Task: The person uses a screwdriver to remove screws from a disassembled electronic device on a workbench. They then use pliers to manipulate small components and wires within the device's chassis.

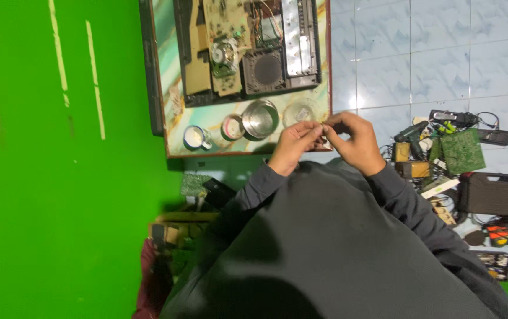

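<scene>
Both hands pinched on a small pale part at the near table edge.

Left hand (292, 145) and right hand (357, 142) meet fingertip to fingertip, closed on a small whitish piece (325, 142), too small to identify, held just above the wooden table's near edge (230, 155). Round steel bowl (260, 118) and clear glass dish (301, 111) sit just beyond the knuckles. Opened black electronic chassis (248, 47) fills the far side. Bare pale tiled floor (443, 65) lies open to the right.

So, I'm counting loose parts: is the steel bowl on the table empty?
Apparently empty: the steel bowl shows only bare shiny metal inside.
</scene>
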